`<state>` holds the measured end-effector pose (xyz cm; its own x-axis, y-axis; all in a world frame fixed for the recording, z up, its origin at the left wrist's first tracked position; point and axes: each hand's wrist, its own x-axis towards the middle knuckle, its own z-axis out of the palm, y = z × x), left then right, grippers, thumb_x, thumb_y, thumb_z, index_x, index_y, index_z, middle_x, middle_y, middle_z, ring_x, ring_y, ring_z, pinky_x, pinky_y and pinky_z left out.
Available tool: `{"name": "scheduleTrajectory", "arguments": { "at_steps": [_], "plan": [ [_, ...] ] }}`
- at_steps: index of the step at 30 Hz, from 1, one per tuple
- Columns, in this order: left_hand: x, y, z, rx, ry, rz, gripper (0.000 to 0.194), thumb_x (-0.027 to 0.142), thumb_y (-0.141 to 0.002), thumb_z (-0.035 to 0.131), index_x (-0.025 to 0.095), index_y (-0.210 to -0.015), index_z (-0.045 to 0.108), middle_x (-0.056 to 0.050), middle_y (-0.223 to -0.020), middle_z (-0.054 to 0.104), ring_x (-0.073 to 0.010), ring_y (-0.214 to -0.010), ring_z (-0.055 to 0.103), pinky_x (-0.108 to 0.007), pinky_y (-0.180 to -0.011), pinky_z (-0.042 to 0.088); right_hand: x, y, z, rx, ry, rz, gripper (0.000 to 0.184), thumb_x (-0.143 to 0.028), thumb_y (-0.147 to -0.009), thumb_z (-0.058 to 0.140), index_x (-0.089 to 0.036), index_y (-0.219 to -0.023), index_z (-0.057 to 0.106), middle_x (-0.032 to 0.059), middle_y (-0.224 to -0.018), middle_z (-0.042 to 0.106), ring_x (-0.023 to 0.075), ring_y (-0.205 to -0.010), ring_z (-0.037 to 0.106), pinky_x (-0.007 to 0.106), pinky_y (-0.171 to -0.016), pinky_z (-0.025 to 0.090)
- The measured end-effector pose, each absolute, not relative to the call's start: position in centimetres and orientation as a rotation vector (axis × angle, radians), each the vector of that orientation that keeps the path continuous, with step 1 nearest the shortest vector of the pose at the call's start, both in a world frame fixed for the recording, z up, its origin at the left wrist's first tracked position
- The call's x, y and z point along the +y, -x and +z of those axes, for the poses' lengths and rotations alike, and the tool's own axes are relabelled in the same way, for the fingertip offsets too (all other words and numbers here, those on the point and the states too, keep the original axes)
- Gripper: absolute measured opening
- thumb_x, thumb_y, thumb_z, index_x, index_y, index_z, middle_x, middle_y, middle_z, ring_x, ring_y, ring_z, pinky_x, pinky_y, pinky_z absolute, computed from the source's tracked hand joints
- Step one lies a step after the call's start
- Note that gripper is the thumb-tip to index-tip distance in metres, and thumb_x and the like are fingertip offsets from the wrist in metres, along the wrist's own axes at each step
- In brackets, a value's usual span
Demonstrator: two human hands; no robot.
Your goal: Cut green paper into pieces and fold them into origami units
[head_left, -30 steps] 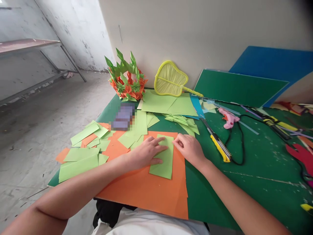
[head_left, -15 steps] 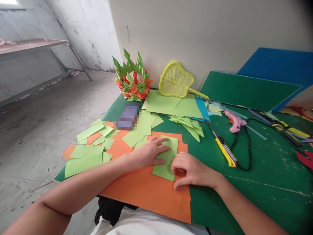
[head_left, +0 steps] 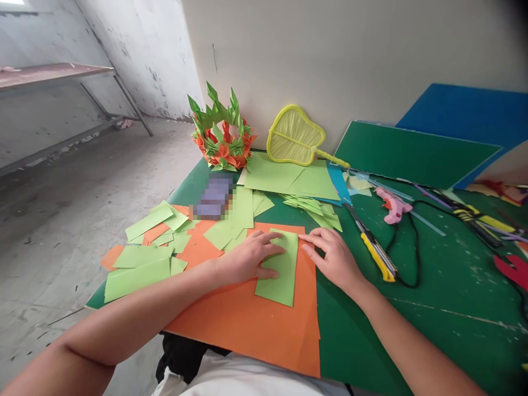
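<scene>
A light green paper rectangle (head_left: pixel 281 280) lies on orange sheets (head_left: pixel 247 324) in front of me. My left hand (head_left: pixel 251 256) rests on its left part with fingers spread, pressing it against the orange paper. At the paper's upper right edge is my right hand (head_left: pixel 330 253), its fingers stretched out and the thumb apart, with nothing held. The fingertips touch or nearly touch the edge there. Smaller green paper pieces (head_left: pixel 142 256) and orange scraps are scattered left of my left arm.
A green and orange folded-paper piece (head_left: pixel 223 137) stands at the back beside a yellow fan (head_left: pixel 295 136). A yellow utility knife (head_left: pixel 373 250), a pink glue gun (head_left: pixel 391 204) with a black cord, and red scissors handles (head_left: pixel 511 270) lie right. Folded green strips (head_left: pixel 307 204) lie behind my hands.
My right hand slid down along the green paper's right edge, then went back up to its upper right corner. Its fingers have straightened. My left hand stayed on the paper.
</scene>
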<state>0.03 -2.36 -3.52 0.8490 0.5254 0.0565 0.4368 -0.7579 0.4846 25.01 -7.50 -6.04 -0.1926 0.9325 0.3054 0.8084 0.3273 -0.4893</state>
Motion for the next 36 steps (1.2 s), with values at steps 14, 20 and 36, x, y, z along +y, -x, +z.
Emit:
{"name": "scheduleTrajectory", "arguments": {
  "at_steps": [14,20,36],
  "plan": [
    [-2.5,0.0,-3.0,0.701,-2.583,0.309,0.041,0.037,-0.076,0.073,0.024,-0.114,0.064,-0.010,-0.152,0.027,-0.0264,-0.112,0.054,-0.041,-0.095,0.048,-7.9,-22.7,-5.8,-1.661,1.413,0.782,0.043,-0.035,-0.084,0.064,-0.024,-0.120,0.044,0.0023,-0.084,0.067,0.0153,-0.061,0.056,0.030,-0.060,0.050],
    [-1.8,-0.4,-3.0,0.717,-2.728,0.507,0.030,0.047,-0.078,0.070,0.024,-0.098,0.069,-0.007,-0.130,0.052,-0.0294,-0.115,0.045,-0.045,-0.099,0.040,-8.3,-22.0,-5.9,-1.711,1.334,0.770,0.032,-0.029,-0.086,0.058,-0.025,-0.115,0.044,0.0007,-0.079,0.063,0.0164,-0.066,0.060,0.029,-0.061,0.050],
    [-2.9,-1.6,-3.9,0.814,-2.427,0.693,0.003,0.020,-0.088,0.056,0.019,-0.089,0.058,0.000,-0.086,0.067,-0.0151,-0.080,0.061,-0.027,-0.074,0.046,-9.1,-21.3,-6.1,-2.062,1.206,0.453,0.010,-0.024,-0.090,0.053,-0.024,-0.087,0.044,0.0021,-0.080,0.064,0.0175,-0.071,0.062,0.028,-0.061,0.047]
  ]
}}
